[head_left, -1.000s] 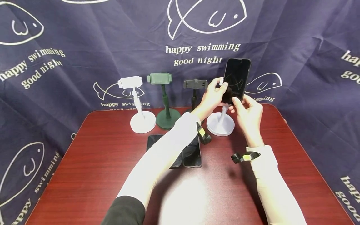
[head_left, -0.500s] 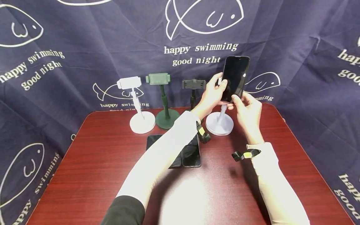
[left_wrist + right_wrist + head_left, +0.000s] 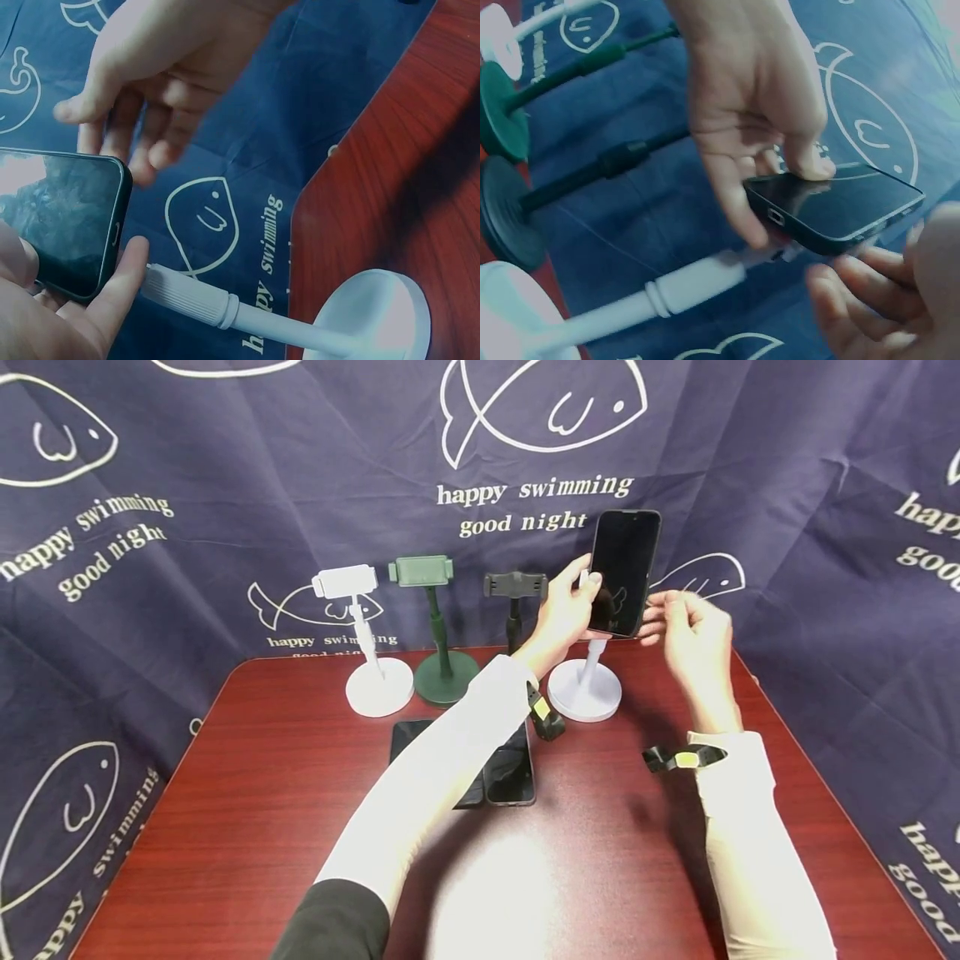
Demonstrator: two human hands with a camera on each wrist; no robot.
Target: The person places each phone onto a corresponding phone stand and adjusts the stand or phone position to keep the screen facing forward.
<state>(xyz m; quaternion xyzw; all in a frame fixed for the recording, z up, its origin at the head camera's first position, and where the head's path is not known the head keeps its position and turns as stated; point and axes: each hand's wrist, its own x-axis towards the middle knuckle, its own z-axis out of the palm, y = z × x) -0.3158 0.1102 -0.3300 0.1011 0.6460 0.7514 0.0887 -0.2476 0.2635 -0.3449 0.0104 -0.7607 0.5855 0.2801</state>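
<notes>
A black smartphone (image 3: 626,560) stands nearly upright in front of the head of a pale phone stand (image 3: 585,691), which the phone mostly hides. My left hand (image 3: 561,612) grips the phone's lower left part, its thumb lying on the screen edge. Just right of the phone is my right hand (image 3: 697,639), fingers loosely bent and holding nothing. In the right wrist view, fingertips of the right hand (image 3: 889,300) come close to the phone's (image 3: 836,202) edge; whether they touch it I cannot tell. Whether the stand's clamp holds the phone is hidden.
A white stand (image 3: 378,685), a green stand (image 3: 446,675) and a black stand (image 3: 515,585) line the back of the red-brown table (image 3: 225,827). Dark phones (image 3: 511,777) lie in front of them, partly under my left sleeve. A fish-print curtain (image 3: 360,460) hangs behind.
My right hand has let go of the phone's lower right corner and moved right. The left hand has kept its grip, and the phone has shifted only slightly.
</notes>
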